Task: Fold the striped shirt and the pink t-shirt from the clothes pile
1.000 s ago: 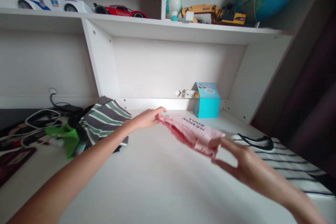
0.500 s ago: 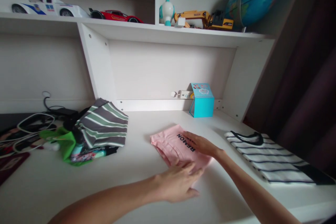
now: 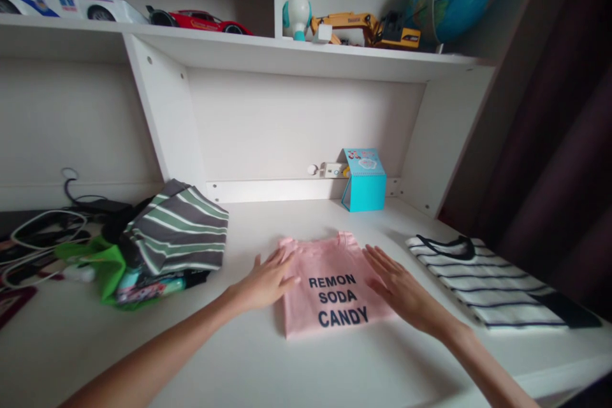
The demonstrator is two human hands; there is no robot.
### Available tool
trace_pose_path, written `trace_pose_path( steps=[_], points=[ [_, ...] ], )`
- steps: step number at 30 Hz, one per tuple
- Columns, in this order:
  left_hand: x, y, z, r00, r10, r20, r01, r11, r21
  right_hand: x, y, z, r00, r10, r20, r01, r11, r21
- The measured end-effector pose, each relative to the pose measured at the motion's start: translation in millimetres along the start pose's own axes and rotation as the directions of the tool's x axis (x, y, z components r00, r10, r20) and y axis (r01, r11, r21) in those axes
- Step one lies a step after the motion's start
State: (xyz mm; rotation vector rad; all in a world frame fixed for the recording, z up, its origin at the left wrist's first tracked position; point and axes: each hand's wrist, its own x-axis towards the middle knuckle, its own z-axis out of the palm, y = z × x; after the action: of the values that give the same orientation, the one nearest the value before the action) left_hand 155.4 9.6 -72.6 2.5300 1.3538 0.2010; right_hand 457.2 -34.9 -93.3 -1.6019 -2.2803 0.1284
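Observation:
A pink T-shirt (image 3: 329,268) lies folded into a rough rectangle on the white desk, its dark lettering "REMON SODA CANDY" facing me and its neckline at the far side. My left hand (image 3: 268,280) rests at the shirt's left edge, fingers stretched out and touching the cloth. Over the right edge lies my right hand (image 3: 394,284), flat with its fingers extended. Neither hand grips the fabric.
A folded white striped shirt (image 3: 488,284) lies to the right. Striped grey-green clothing (image 3: 184,229) is piled at left beside a green cloth (image 3: 108,268) and white cables (image 3: 43,229). A blue desk calendar (image 3: 367,191) stands behind. Toys line the shelf (image 3: 229,51) above.
The pink shirt has turned so its lettering reads upright and its full print shows. My left hand has moved left to the shirt's left edge; my right hand has shifted to its right edge.

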Motion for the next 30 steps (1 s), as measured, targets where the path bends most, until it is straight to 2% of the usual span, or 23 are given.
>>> trace_pose_path(
  steps=[3, 5, 9, 12, 15, 19, 22, 25, 28, 30],
  points=[
    [0, 8, 14.9, 0.999, -0.019, 0.029, 0.018, 0.999, 0.03, -3, 16, 26, 0.986, 0.047, 0.161, -0.047, 0.999, -0.004],
    [-3, 7, 18.0, 0.999, -0.044, -0.032, 0.046, 0.998, 0.051, -7, 23, 33, 0.984, 0.039, 0.175, -0.041, 0.999, 0.006],
    [-6, -3, 14.4, 0.974, -0.152, -0.168, 0.164, 0.985, 0.056, -5, 25, 23, 0.992, 0.128, -0.016, -0.128, 0.991, -0.024],
    [3, -8, 15.3, 0.959, -0.149, -0.24, 0.151, 0.988, -0.007, 10, 18, 19, 0.978, 0.179, -0.108, -0.181, 0.983, -0.016],
    [17, -10, 20.4, 0.957, -0.161, -0.24, 0.102, 0.965, -0.242, 27, 14, 24, 0.967, 0.224, -0.125, -0.22, 0.975, 0.043],
    [28, -5, 23.7, 0.967, -0.175, -0.185, 0.017, 0.769, -0.639, 30, 15, 21, 0.958, 0.258, -0.127, -0.237, 0.958, 0.164],
    [31, 13, 22.4, 0.97, -0.135, -0.201, -0.056, 0.685, -0.727, 15, 21, 1, 0.956, 0.255, -0.146, -0.215, 0.945, 0.244],
    [41, 45, 20.9, 0.969, -0.049, -0.244, -0.137, 0.715, -0.685, -7, 40, -29, 0.946, 0.257, -0.198, -0.203, 0.945, 0.256],
    [65, 89, 22.4, 0.961, 0.037, -0.273, -0.206, 0.755, -0.622, -32, 77, -62, 0.916, 0.297, -0.27, -0.276, 0.955, 0.112],
    [88, 121, 26.3, 0.942, 0.102, -0.32, -0.287, 0.739, -0.609, -48, 110, -83, 0.88, 0.343, -0.329, -0.36, 0.933, 0.008]
  ],
)
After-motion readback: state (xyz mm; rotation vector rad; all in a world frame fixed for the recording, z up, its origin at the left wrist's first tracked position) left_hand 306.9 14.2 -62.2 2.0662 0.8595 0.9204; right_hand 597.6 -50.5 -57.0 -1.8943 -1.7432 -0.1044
